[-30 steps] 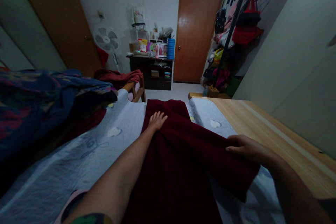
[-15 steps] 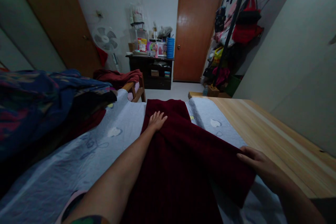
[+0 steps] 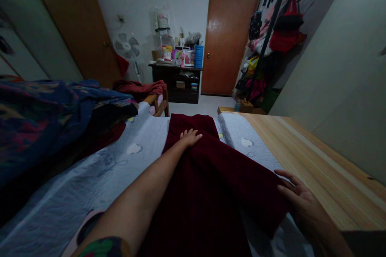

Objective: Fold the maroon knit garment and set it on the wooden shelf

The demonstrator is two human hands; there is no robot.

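A dark red garment (image 3: 199, 204) lies spread lengthwise on the bed in front of me, its far end close to the bed's far edge. One long sleeve-like part (image 3: 241, 172) slants out toward the right. My left hand (image 3: 190, 138) rests flat on the upper part of the cloth, fingers stretched out. At the outer end of the sleeve-like part is my right hand (image 3: 297, 192), its thumb against the cloth edge and its fingers apart. Whether cloth lies under those fingers is hidden.
A pile of blue patterned cloth (image 3: 60, 112) is heaped on the left of the pale blue bed sheet (image 3: 120, 168). Bare wooden boards (image 3: 301, 148) run along the right. Beyond stand a fan (image 3: 128, 46), a dark cabinet (image 3: 175, 84) and a door (image 3: 223, 44).
My left hand has slid slightly right over the garment. My right hand's fingers have spread, and the end of the sleeve-like part has shifted a little left. The view has turned slightly left.
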